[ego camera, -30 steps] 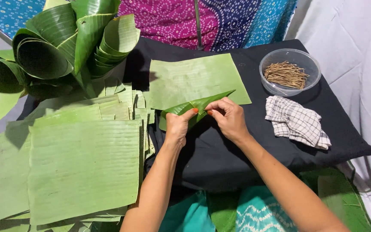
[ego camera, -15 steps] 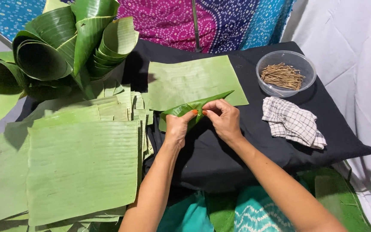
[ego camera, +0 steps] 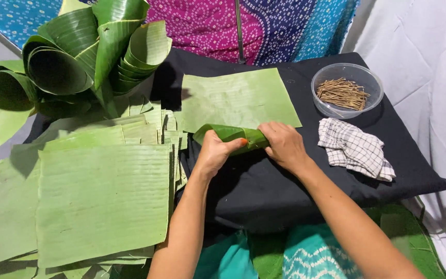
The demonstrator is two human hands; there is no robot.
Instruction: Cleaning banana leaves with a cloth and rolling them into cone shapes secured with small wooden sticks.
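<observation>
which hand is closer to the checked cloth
Right. The right hand grips the rolled leaf just left of the checked cloth; the left hand sits farther left, beyond the roll.

Bright, even light — soft shadows, sharp pic.

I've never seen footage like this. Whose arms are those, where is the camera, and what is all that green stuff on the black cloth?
There is no machine here: a camera worn on a person's head looks down at their own bare arms. The left hand and right hand together grip a rolled banana leaf piece. Behind it a flat cut leaf lies on the black cloth. To the left sits a stack of cut leaf sheets, with curled whole leaves beyond. On the right are a clear bowl of thin sticks and a checked rag.
</observation>
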